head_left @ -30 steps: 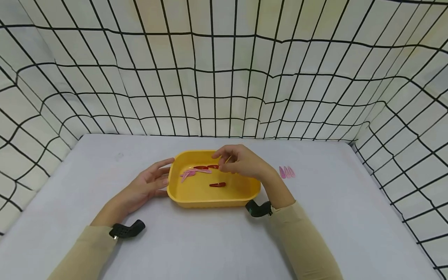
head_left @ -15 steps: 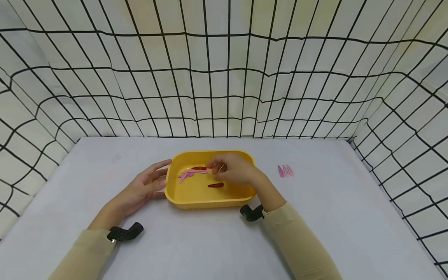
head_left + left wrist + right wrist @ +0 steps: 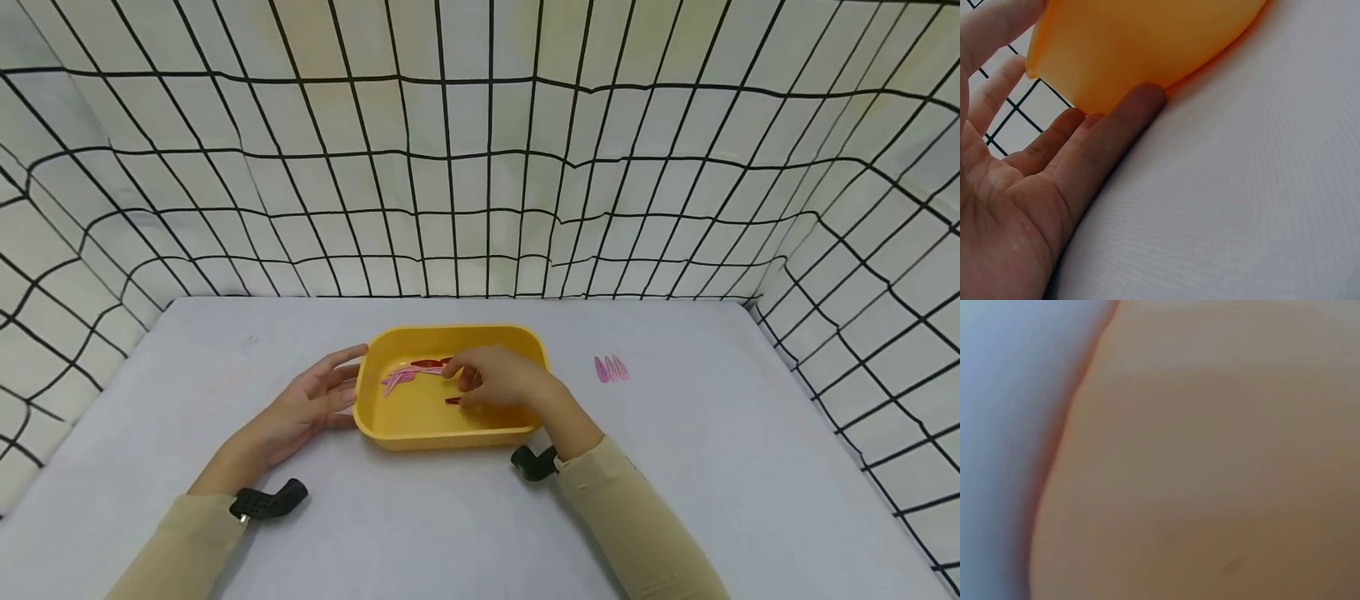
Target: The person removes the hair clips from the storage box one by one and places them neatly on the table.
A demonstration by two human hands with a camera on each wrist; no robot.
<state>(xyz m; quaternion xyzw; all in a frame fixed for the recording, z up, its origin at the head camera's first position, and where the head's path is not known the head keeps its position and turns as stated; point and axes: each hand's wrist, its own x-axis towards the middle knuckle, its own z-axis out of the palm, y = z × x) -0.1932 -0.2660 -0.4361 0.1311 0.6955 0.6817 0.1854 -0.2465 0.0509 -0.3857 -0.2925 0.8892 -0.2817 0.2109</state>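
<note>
A yellow plastic tray (image 3: 420,423) stands on the white table. Inside lie several pink snap hair clips (image 3: 397,380) at the left, dark red ones (image 3: 427,363) behind them and another dark red hair clip (image 3: 452,401) nearer the front. My left hand (image 3: 311,400) touches the tray's left end with fingers extended; the left wrist view shows the thumb (image 3: 1116,131) low against its wall. My right hand (image 3: 498,379) is down inside the tray, index finger near the back clips. Its thumb overlaps the front red clip, and a gap shows between thumb and index finger.
Three pink hair clips (image 3: 611,368) lie side by side on the table, right of the tray. Black wire mesh (image 3: 487,183) encloses the back and sides. In the right wrist view, the blurred tray wall (image 3: 1179,456) takes up most of the picture.
My right hand has moved down from above the tray's back part toward the front red clip, partly covering it. The left hand keeps its place at the tray's left end.
</note>
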